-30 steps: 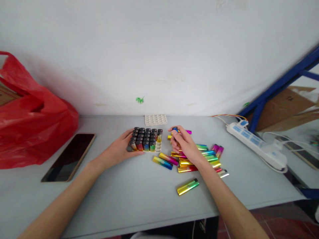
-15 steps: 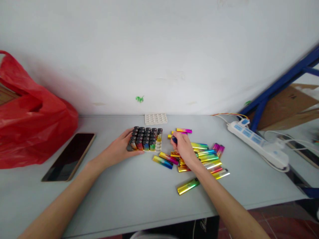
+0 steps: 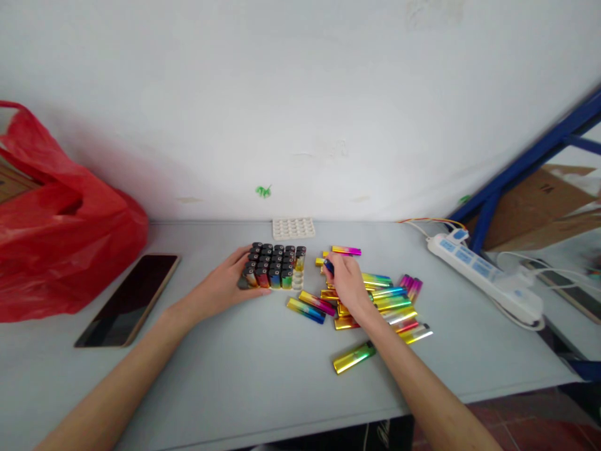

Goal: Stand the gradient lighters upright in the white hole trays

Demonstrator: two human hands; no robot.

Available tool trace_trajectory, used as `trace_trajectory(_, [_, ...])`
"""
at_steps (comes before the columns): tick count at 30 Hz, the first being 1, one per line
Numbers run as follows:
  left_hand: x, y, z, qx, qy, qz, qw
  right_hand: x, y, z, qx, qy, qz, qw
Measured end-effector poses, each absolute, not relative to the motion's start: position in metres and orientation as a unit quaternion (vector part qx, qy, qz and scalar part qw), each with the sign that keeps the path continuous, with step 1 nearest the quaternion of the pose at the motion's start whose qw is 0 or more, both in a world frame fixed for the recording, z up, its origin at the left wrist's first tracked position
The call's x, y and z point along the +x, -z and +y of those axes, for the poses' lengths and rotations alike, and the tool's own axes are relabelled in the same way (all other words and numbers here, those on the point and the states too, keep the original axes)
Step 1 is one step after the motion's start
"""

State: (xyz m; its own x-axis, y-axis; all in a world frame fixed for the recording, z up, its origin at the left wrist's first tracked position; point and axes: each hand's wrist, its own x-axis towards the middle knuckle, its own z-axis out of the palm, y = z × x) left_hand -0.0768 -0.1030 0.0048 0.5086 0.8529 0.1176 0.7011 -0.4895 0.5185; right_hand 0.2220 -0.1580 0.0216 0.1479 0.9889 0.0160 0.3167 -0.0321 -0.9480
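Though upright lighters (image 3: 275,263) fill most of the tray (image 3: 297,286) the left hand (image 3: 221,280) clasps, several right-side slots (image 3: 298,275) stand open. The right hand (image 3: 346,282) grasps a blue-ended lighter (image 3: 329,267); loose lighters (image 3: 306,311) lie on the worktop (image 3: 244,376).

One lighter tray (image 3: 297,282) carries five columns of lighters (image 3: 275,275); one white tray (image 3: 293,228) lies behind it. Right of the lighter tray: one power strip (image 3: 483,270), loose lighters (image 3: 393,304) too overlapped to count. Left: one phone (image 3: 128,300), one bag (image 3: 70,244).
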Motion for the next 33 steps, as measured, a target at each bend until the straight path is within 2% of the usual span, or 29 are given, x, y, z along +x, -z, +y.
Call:
trace_trajectory(12, [-0.078, -0.003, -0.103, 0.851, -0.185, 0.445, 0.209, 0.229, -0.034, -0.164, -0.531, -0.359, -0.636, 0.429])
trace_trajectory(19, [-0.077, -0.004, -0.103, 0.852, -0.181, 0.443, 0.211, 0.229, -0.042, -0.166, -0.513, -0.236, -0.715, 0.412])
trace_trajectory(22, [-0.076, -0.004, -0.103, 0.851, -0.182, 0.439, 0.223, 0.228, -0.041, -0.166, -0.526, -0.23, -0.707, 0.413])
trace_trajectory(27, [-0.077, -0.002, -0.104, 0.85, -0.184, 0.439, 0.226, 0.227, -0.033, -0.164, -0.517, -0.253, -0.741, 0.344])
trace_trajectory(33, [-0.077, -0.001, -0.104, 0.852, -0.187, 0.436, 0.222, 0.231, -0.034, -0.16, -0.508, -0.192, -0.799, 0.257])
